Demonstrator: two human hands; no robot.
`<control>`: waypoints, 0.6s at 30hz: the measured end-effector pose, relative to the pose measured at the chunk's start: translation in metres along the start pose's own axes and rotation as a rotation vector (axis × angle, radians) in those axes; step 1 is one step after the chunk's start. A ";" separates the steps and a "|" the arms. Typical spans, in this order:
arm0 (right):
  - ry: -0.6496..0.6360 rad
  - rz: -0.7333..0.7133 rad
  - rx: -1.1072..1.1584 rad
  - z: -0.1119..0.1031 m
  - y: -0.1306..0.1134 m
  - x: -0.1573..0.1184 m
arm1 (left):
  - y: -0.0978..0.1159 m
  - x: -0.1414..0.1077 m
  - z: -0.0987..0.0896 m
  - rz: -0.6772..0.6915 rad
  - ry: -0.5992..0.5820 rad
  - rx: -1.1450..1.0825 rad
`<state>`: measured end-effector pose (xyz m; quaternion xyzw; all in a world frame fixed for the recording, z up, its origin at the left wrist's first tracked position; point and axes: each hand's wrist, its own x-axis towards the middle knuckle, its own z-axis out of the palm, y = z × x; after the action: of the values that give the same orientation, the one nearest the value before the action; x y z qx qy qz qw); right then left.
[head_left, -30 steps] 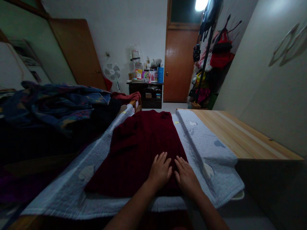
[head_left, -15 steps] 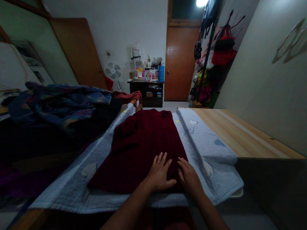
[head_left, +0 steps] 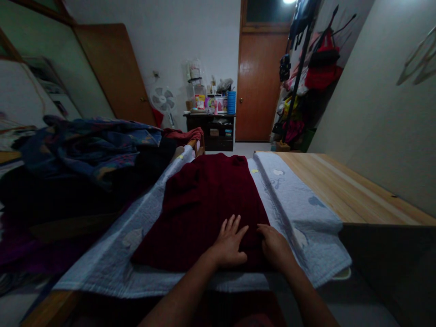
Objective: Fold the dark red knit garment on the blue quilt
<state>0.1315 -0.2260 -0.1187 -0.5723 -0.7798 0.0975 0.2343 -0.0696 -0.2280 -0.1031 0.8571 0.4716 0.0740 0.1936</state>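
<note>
A dark red garment (head_left: 211, 204), perhaps a knitted one, lies spread on a pale blue quilted cloth (head_left: 299, 204). Its near edge is wide, and folds run along its upper left side. My left hand (head_left: 230, 243) rests flat on the lower right part of the garment, fingers spread. At the garment's right edge, my right hand (head_left: 274, 245) has its fingers curled in against the fabric, seemingly pinching that edge. The fingertips of the right hand are partly hidden.
Dark and patterned clothes (head_left: 91, 150) are heaped on the left. A wooden board (head_left: 327, 181) extends on the right beside the wall. Farther back stand a fan (head_left: 163, 100), a black cabinet (head_left: 209, 131) and a brown door (head_left: 260, 86). Bags (head_left: 323, 68) hang at the right.
The fingers of my right hand have curled in at the garment's right edge, where they were stretched out before. My left hand stays flat on the fabric. The view has shifted slightly.
</note>
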 end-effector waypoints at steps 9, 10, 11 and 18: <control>0.167 -0.127 -0.088 0.039 -0.001 0.016 | 0.000 -0.001 0.010 -0.023 0.093 0.005; 0.166 -0.132 -0.094 0.043 0.001 0.015 | 0.000 -0.002 0.010 -0.020 0.102 0.002; 0.167 -0.134 -0.099 0.045 0.003 0.014 | 0.000 -0.002 0.011 -0.015 0.111 -0.002; 0.138 -0.106 -0.110 0.041 0.004 0.013 | 0.001 -0.008 0.012 -0.009 0.221 -0.041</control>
<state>0.1127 -0.2080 -0.1527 -0.5474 -0.7953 0.0022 0.2604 -0.0701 -0.2383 -0.1131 0.8374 0.4923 0.1768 0.1585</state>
